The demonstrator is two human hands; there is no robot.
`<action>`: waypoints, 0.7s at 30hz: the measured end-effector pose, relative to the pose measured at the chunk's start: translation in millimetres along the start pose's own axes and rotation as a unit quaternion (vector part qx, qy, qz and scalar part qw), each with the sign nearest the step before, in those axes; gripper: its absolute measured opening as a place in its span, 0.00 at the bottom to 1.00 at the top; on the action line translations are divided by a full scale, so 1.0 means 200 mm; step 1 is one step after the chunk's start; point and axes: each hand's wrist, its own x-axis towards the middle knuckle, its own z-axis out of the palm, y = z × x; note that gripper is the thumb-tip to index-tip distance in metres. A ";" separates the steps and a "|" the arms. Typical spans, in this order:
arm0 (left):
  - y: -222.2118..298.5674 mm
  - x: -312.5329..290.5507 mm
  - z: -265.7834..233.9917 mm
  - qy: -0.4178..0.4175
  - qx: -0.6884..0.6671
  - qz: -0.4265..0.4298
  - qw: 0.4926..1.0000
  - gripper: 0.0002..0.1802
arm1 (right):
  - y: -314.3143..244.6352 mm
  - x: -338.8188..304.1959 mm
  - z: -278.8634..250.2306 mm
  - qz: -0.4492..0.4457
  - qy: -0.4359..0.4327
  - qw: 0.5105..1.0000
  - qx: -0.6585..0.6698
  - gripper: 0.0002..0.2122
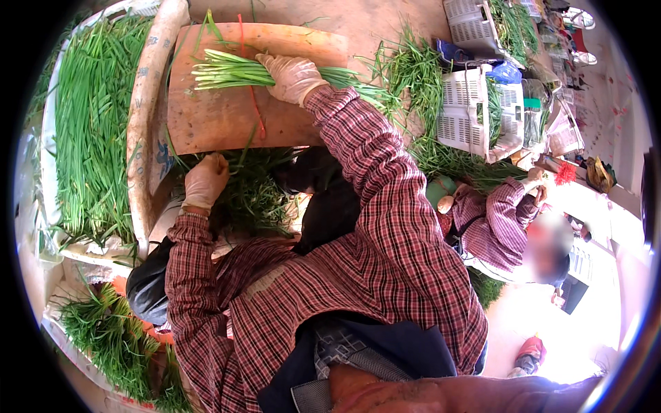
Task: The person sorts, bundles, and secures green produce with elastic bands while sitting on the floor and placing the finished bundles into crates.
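Observation:
My right hand (pixel 290 77), in a thin whitish glove, is closed around a bunch of garlic chives (pixel 231 71). The bunch lies crosswise on a wooden board (pixel 213 120), its pale cut ends pointing left and its leaves trailing right. A red tie (pixel 258 113) runs under the bunch, with its ends showing on both sides. My left hand (pixel 206 182), gloved too, is at the board's near edge above loose green leaves (pixel 255 203). Its fingers are pinched together; what they hold, if anything, cannot be made out.
A padded-edged bin of chives (pixel 100 131) stands at the left, with more chives (pixel 110 334) below it. White plastic crates (pixel 463 103) and loose chives (pixel 418 76) are at the right. Another person in a checked sleeve (pixel 492 227) works beyond my right arm.

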 end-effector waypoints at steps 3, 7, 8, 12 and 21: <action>-0.03 -0.04 -0.03 0.006 -0.136 -0.021 0.990 0.12 | -0.02 0.02 0.07 -0.015 0.004 0.999 -0.046 0.33; 0.02 0.01 -0.14 0.104 -0.226 -0.011 0.969 0.13 | -0.12 -0.02 0.00 -0.013 0.026 0.996 -0.085 0.39; 0.04 0.02 -0.17 0.138 -0.208 0.005 0.968 0.13 | -0.17 -0.04 -0.05 -0.014 0.046 0.995 -0.090 0.39; 0.08 0.01 -0.22 0.082 -0.029 0.065 0.994 0.12 | -0.42 -0.29 -0.08 -0.188 0.194 0.950 0.159 0.19; 0.11 0.05 -0.19 -0.020 0.239 0.067 0.968 0.09 | -0.90 -0.69 0.05 -0.189 0.137 0.913 0.334 0.13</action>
